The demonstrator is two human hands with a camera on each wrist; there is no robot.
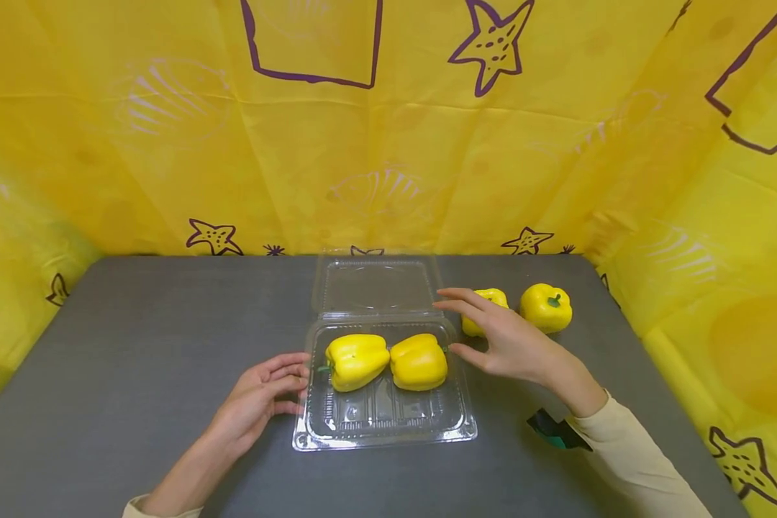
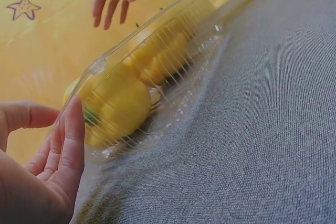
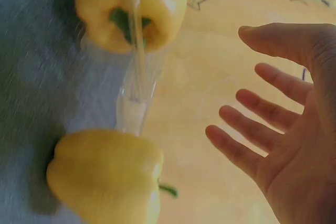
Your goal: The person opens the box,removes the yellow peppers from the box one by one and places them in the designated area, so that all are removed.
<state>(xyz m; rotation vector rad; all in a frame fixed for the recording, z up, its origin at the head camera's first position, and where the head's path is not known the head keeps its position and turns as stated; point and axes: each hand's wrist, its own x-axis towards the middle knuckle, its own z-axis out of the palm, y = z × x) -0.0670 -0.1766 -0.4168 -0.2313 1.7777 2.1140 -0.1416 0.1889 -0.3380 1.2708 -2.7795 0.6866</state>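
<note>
My left hand [image 1: 259, 399], fingers nearly straight, touches the left edge of the clear container [image 1: 378, 434]. My right hand [image 1: 516, 344] hovers, spread, by its right edge.

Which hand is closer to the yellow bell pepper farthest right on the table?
The right hand is nearer, at the front left of that yellow bell pepper; the left hand is farther off, at the left edge of the clear plastic clamshell container.
</note>
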